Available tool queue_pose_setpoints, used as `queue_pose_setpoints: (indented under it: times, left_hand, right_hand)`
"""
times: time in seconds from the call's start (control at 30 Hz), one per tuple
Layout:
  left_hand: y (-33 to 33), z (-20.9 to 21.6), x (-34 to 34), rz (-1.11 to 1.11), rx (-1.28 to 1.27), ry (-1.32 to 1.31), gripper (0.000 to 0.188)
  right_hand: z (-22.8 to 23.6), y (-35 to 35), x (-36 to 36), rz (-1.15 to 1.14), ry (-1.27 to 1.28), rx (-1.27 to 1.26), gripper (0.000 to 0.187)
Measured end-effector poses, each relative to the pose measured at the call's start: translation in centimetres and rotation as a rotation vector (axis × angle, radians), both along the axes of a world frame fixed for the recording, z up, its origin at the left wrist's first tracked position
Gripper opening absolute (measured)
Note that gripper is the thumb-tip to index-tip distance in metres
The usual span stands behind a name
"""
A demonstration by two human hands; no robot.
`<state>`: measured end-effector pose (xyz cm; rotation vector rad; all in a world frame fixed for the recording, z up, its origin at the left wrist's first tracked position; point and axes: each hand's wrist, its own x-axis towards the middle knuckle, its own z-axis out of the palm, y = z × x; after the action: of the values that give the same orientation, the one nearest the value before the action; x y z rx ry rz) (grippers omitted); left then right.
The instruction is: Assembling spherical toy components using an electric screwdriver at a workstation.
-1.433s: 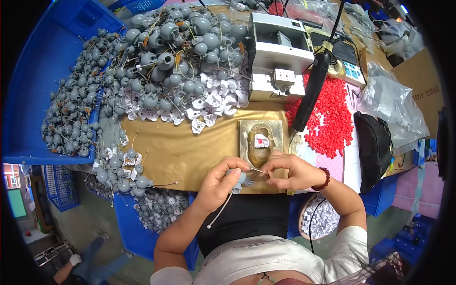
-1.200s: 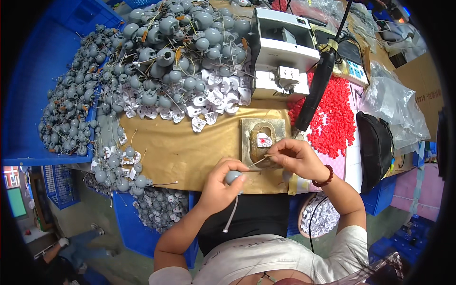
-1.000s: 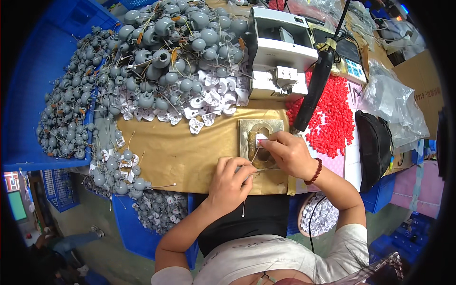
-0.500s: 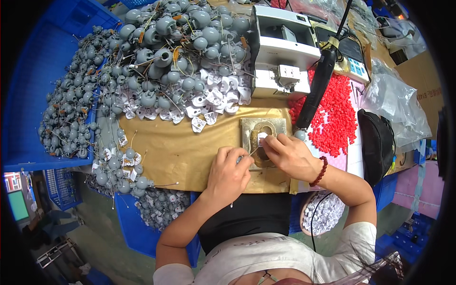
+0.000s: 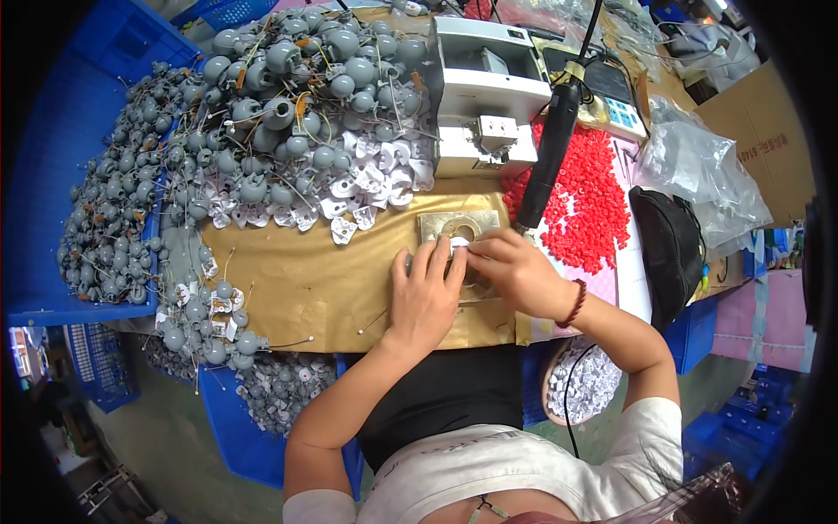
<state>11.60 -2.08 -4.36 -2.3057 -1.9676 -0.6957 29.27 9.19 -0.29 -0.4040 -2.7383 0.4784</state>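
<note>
My left hand (image 5: 426,295) lies palm down on the brass jig plate (image 5: 436,224), fingers together, covering a grey round part whose edge (image 5: 407,259) shows by the index finger. My right hand (image 5: 517,272) meets it from the right, its fingertips pinching a small white bracket (image 5: 458,244) over the middle of the plate. Both hands touch each other at the fingertips. What sits in the jig's hole is hidden under them.
Piles of grey round wired parts (image 5: 288,87) and white brackets (image 5: 371,175) fill the back left. A white machine (image 5: 484,87), a hanging black power screwdriver (image 5: 550,148) and red caps (image 5: 589,196) lie behind. Black pouch (image 5: 668,253), plastic bags (image 5: 698,166), blue crates (image 5: 52,175).
Both hands moved forward from the table's near edge onto the brass plate. The left hand carried the grey wired part there and now lies flat over it.
</note>
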Motion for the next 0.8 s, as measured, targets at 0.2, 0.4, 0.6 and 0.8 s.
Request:
queue_pose_setpoints:
  times: [0.2,0.4,0.6,0.8]
  left_hand:
    - [0.3,-0.6,-0.8,-0.055,0.032,-0.087,0.051]
    - [0.9,-0.6,-1.4,-0.126,0.049,-0.101,0.037]
    - [0.8,-0.9,-1.6,-0.111,0.066,-0.101,0.038]
    - [0.8,-0.9,-1.6,-0.11,0.042,-0.129,0.043]
  right_hand:
    - [0.7,1.1,5.5,-0.299,0.101,-0.42,0.04]
    - [-3.5,-0.8,5.1,-0.355,0.096,-0.167,0.043]
    - [-4.7,-0.6,3.8,-0.557,0.619,-0.964,0.034]
    - [-0.8,1.0,1.2,-0.337,0.742,-1.72,0.042]
